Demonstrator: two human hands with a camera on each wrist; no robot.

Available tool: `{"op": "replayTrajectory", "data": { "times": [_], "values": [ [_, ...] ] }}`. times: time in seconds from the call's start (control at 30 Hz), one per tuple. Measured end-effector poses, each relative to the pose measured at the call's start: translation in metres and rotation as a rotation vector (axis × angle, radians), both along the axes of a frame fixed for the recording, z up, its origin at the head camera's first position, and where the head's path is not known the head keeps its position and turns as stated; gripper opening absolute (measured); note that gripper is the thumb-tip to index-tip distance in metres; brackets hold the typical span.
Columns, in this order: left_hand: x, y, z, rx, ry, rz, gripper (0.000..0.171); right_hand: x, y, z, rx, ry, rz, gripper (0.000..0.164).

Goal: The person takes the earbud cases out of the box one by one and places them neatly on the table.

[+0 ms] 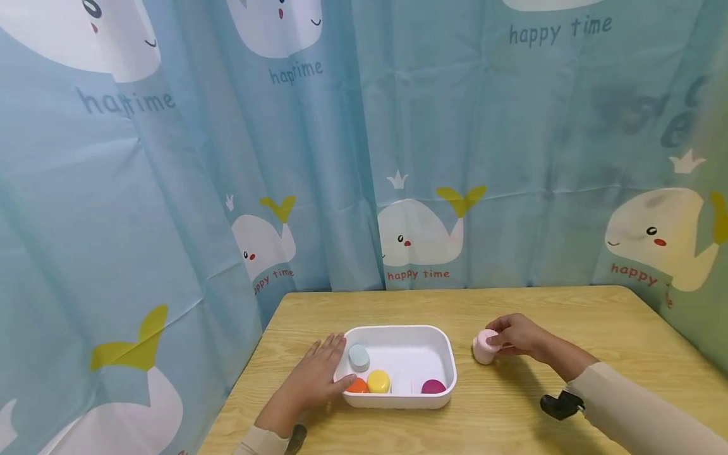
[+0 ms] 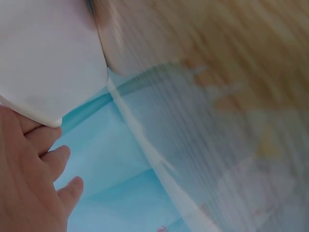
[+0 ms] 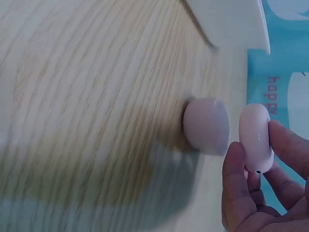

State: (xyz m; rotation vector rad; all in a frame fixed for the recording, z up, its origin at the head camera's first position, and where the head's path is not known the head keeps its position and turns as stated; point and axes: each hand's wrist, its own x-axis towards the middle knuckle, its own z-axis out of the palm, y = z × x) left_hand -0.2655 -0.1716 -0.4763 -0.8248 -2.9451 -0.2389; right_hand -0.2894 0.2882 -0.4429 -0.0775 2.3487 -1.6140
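Note:
My right hand pinches a thick, rounded pink disc between thumb and fingers. Right beside it a pale pink cylinder stands on the table, with a narrow gap between the two in the right wrist view. From the head view, disc and cylinder overlap. My left hand lies with extended fingers along the left side of a white tray, thumb over its near corner. In the left wrist view, fingertips touch the tray's rim.
Inside the tray are a pale blue round piece, an orange one, a yellow one and a magenta one. The wooden table meets a blue whale-print curtain behind and at the left.

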Motion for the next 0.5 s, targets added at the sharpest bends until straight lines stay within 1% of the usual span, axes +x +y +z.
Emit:
{"op": "replayTrajectory", "data": {
  "times": [0.07,0.23,0.27,0.4,0.5],
  "values": [
    [0.0,0.0,0.0,-0.005,-0.012,0.003,0.088,0.001,0.006,-0.002,-0.013,-0.007,-0.002,0.042],
    [0.001,0.001,0.002,-0.001,-0.009,0.004,0.087,0.003,0.016,-0.008,-0.032,-0.01,-0.007,0.042],
    [0.001,0.001,0.002,0.0,-0.009,0.004,0.087,0.003,0.017,-0.009,-0.034,-0.011,-0.02,0.041],
    [0.001,0.001,0.002,-0.003,-0.023,0.013,0.088,0.005,0.021,-0.012,-0.028,0.0,-0.025,0.039],
    [0.001,0.001,0.001,-0.001,-0.014,0.009,0.088,0.006,0.025,-0.015,-0.022,0.002,-0.029,0.04]
  ]
}}
